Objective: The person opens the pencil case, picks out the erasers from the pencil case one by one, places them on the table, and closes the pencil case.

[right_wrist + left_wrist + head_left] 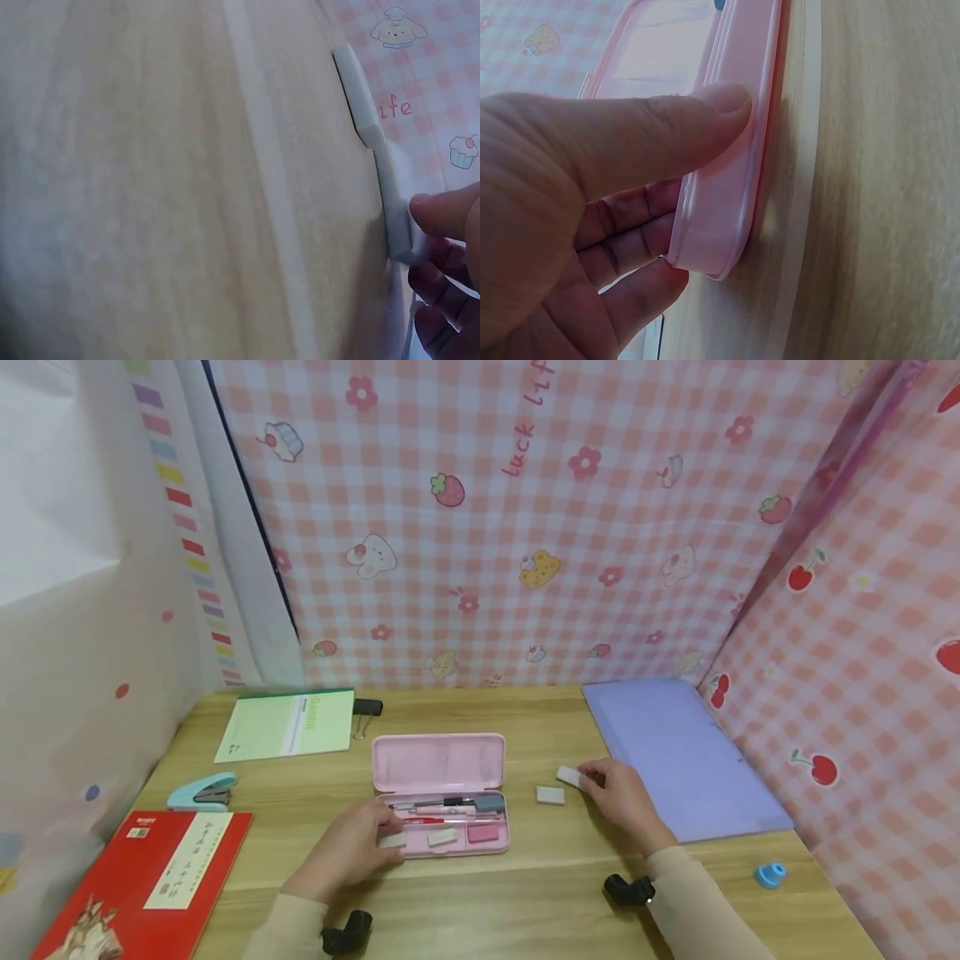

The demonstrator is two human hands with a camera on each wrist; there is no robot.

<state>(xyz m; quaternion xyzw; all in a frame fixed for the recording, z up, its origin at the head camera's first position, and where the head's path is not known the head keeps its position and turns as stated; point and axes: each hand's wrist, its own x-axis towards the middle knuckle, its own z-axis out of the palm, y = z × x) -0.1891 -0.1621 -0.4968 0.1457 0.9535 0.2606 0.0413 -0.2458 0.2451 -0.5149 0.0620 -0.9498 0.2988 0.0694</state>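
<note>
A pink pencil case lies with its lid back. Inside are several pens, a grey-blue block, two white erasers and a pink eraser. My left hand holds the case's left end; in the left wrist view the thumb lies along the front wall and the fingers wrap the end. My right hand pinches a white eraser at its right end, right of the case. Just left of that eraser, another white eraser rests on the table.
At the left are a red book, a light-blue stapler, a green notebook and a black binder clip. A purple folder lies at the right, a small blue object nearer me. Patterned cloth walls surround the table.
</note>
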